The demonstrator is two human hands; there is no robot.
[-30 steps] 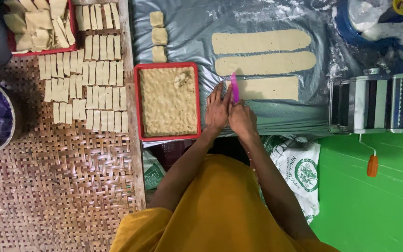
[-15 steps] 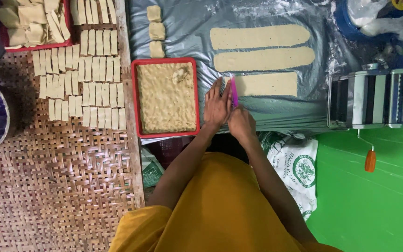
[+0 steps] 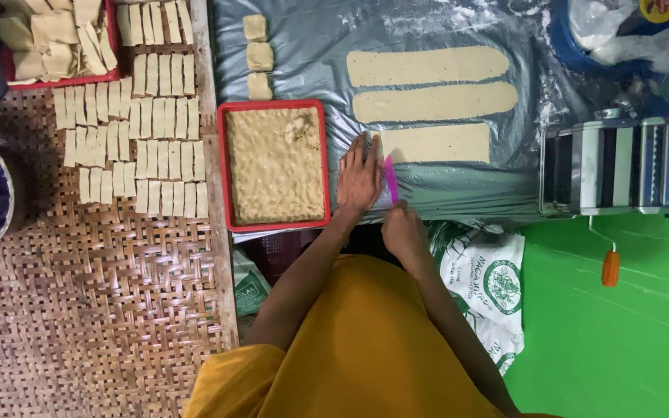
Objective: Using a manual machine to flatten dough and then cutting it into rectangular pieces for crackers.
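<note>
My left hand (image 3: 358, 176) lies flat, fingers spread, on the grey plastic sheet (image 3: 458, 190) beside the near dough strip (image 3: 437, 143). My right hand (image 3: 404, 228) grips a pink flat cutter (image 3: 389, 178), its tip at the left end of that strip. Two longer dough strips (image 3: 427, 66) (image 3: 435, 101) lie beyond. A red tray (image 3: 230, 166) with crumbly filling (image 3: 272, 166) sits just left of my left hand.
Three small dough pieces (image 3: 257, 54) lie above the tray. Several cut dough rectangles (image 3: 137, 139) lie in rows on a woven mat (image 3: 94, 310). Another red tray (image 3: 106, 46) holds folded pieces. A pasta roller (image 3: 617, 166) stands at right on a green floor (image 3: 621, 340).
My right hand has drawn back toward me with the pink cutter, and my left hand has flattened and spread on the sheet. The view has shifted slightly.
</note>
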